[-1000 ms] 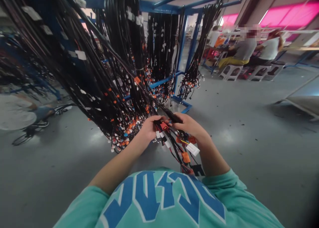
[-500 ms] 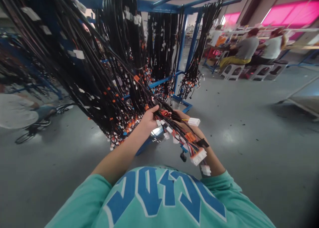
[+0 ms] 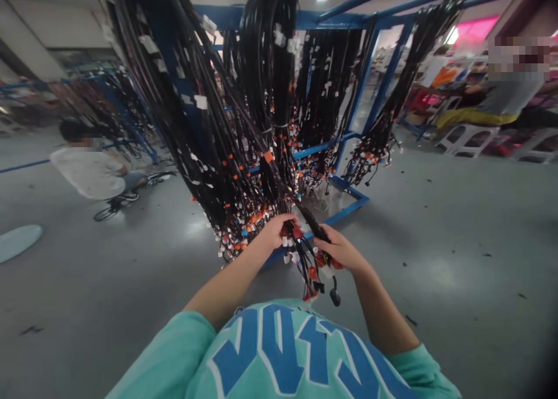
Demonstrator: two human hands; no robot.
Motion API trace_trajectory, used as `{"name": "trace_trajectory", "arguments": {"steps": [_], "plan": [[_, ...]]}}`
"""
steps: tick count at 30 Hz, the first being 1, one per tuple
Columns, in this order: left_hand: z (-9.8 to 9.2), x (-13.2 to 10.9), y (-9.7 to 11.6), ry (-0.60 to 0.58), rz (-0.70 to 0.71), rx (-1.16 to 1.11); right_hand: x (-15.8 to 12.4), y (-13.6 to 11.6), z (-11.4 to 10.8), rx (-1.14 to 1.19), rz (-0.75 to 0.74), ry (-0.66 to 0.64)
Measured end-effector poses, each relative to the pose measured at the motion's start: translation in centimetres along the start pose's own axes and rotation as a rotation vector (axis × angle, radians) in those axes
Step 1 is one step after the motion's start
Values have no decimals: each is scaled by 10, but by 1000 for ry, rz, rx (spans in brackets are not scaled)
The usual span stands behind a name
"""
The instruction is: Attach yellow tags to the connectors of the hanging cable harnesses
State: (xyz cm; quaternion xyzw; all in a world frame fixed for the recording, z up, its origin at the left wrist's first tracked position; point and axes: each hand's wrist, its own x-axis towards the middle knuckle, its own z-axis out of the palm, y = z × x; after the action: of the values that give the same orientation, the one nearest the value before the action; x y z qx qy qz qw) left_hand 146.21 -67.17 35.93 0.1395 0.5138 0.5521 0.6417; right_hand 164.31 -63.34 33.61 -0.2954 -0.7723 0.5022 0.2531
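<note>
Just below the centre of the frame, the left hand (image 3: pixel 276 231) grips the branching wires of a harness (image 3: pixel 310 214), its thumb lying near a red connector (image 3: pixel 297 232). The right hand (image 3: pixel 342 249), a little to the right and slightly lower, is closed around the black trunk of the same harness, thumb across the top; the undersides of its fingers are hidden. The harness slants down from the upper left of the frame, past an orange tag (image 3: pixel 268 156), to the hands, and its loose ends fan out below them, over the shirt's (image 3: pixel 296 352) upper edge. Among these ends are an orange connector (image 3: pixel 313 273) and, lowest on the right, a black connector (image 3: pixel 335 297). Behind the hands, filling the upper middle, a blue rack (image 3: pixel 337 216) carries thick bunches of black cables (image 3: pixel 270 56), with white, orange and blue connectors crowded at their lower ends. At the left of the frame a person in a white top (image 3: pixel 91 169) sits low near the grey floor (image 3: pixel 457 242), beside some black cables. At the lower left edge lies a pale round surface (image 3: pixel 20 242). At the upper right another person (image 3: pixel 510 99) sits on a white stool (image 3: pixel 471 140).
</note>
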Motion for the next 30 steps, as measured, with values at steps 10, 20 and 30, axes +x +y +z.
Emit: {"name": "trace_trajectory", "arguments": {"steps": [10, 20, 30], "plan": [[-89, -34, -9, 18, 134, 174, 31, 18, 61, 186, 70, -216], [-105, -16, -20, 54, 386, 450, 67, 7, 88, 430, 240, -162], [-227, 57, 31, 749, 316, 578, 66, 11, 94, 355, 349, 55]]}}
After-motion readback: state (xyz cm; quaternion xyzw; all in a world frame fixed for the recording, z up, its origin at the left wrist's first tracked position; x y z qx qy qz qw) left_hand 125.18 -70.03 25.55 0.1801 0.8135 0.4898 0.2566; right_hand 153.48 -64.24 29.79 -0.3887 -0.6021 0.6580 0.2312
